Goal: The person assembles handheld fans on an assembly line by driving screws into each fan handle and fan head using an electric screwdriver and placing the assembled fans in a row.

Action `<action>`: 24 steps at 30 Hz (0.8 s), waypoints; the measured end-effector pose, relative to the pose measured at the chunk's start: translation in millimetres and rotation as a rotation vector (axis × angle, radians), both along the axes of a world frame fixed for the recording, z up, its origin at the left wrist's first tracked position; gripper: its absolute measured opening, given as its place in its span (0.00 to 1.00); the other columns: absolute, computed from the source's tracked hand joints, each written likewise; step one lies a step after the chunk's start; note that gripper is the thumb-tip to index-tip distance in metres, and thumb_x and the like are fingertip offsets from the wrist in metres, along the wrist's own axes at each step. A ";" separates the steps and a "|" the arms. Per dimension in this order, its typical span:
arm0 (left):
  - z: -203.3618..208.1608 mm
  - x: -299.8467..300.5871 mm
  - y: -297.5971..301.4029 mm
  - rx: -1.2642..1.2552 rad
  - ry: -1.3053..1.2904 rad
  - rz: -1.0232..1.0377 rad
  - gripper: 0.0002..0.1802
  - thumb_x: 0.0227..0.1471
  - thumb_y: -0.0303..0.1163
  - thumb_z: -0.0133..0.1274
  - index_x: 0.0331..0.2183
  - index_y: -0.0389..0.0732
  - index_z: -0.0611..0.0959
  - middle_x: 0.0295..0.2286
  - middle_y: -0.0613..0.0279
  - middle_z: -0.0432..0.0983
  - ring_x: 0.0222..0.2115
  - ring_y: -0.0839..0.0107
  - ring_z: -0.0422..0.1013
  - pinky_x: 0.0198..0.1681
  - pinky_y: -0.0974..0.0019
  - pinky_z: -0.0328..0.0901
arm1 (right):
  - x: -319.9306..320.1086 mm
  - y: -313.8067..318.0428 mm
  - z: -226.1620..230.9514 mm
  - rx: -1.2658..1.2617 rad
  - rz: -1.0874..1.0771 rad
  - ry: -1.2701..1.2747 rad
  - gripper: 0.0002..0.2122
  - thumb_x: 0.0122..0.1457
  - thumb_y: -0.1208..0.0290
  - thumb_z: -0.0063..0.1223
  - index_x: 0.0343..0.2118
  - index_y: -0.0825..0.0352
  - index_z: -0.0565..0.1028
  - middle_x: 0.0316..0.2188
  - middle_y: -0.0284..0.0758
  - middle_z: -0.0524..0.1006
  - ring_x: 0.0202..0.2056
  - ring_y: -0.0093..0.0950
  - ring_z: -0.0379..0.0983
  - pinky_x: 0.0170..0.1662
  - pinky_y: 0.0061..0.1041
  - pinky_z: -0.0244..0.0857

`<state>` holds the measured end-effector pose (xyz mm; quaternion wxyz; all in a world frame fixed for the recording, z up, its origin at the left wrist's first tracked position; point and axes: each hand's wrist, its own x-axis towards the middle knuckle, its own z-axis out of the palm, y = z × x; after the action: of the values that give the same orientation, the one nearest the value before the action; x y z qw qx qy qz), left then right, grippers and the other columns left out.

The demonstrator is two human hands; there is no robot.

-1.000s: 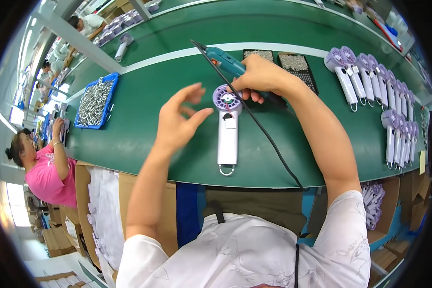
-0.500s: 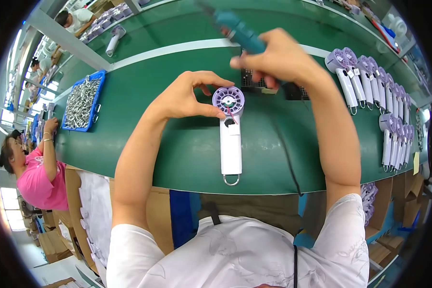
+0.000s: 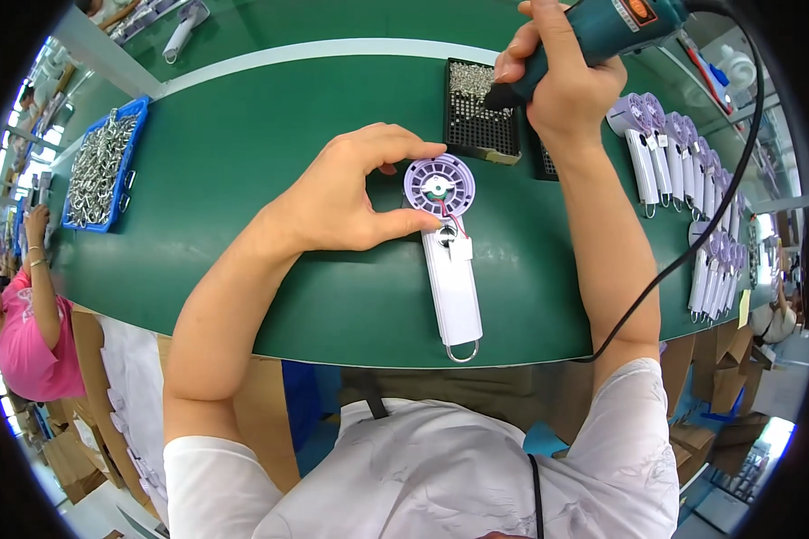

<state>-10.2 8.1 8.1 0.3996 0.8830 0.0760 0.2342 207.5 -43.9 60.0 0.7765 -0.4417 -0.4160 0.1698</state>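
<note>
A small handheld fan (image 3: pixel 456 292) lies on the green table, its round purple head away from me and its white handle with a metal loop towards me. Thin red wires and a small white connector show at its neck. My left hand (image 3: pixel 346 193) grips the fan's head between thumb and fingers. Wrapped in my right hand (image 3: pixel 571 94) is a teal electric screwdriver (image 3: pixel 607 36), its dark tip pointing left over a black tray (image 3: pixel 484 153) of small screws. Whether the tip touches a screw I cannot tell.
To the left stands a blue basket (image 3: pixel 131 162) full of metal loops. Several similar fans (image 3: pixel 649 171) lie in rows on the right. The screwdriver's black cable (image 3: pixel 665 269) hangs past my right forearm. A person in a pink shirt (image 3: pixel 34 346) works at far left.
My right hand has brought the screwdriver right, turning its tip over the screw tray. My left hand keeps its grip on the fan, whose handle end now slants more to the right.
</note>
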 end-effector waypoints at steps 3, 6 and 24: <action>-1.6 0.6 -1.9 -0.014 -0.015 -0.002 0.36 0.39 0.34 0.75 0.51 0.36 0.82 0.42 0.53 0.80 0.39 0.66 0.75 0.43 0.66 0.69 | 1.4 4.8 -5.7 -0.031 0.004 0.001 0.11 0.65 0.67 0.58 0.28 0.69 0.75 0.15 0.33 0.73 0.12 0.23 0.70 0.17 0.20 0.63; -1.9 1.3 -2.3 -0.010 -0.013 -0.001 0.36 0.38 0.33 0.75 0.51 0.36 0.82 0.42 0.53 0.80 0.39 0.66 0.75 0.42 0.66 0.69 | 3.2 5.9 -7.6 -0.047 0.003 -0.034 0.11 0.64 0.67 0.58 0.28 0.69 0.75 0.15 0.32 0.73 0.12 0.23 0.70 0.17 0.20 0.63; -1.6 2.6 -3.4 0.008 -0.010 0.023 0.36 0.36 0.33 0.75 0.50 0.36 0.83 0.40 0.54 0.82 0.39 0.66 0.76 0.41 0.66 0.70 | -3.6 10.0 -11.3 -0.025 0.022 -0.021 0.10 0.65 0.68 0.59 0.30 0.70 0.75 0.15 0.32 0.73 0.13 0.22 0.69 0.17 0.20 0.63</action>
<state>-7.6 4.7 6.5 0.3937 0.8825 0.0834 0.2434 203.9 -33.9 48.7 0.7648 -0.4484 -0.4267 0.1786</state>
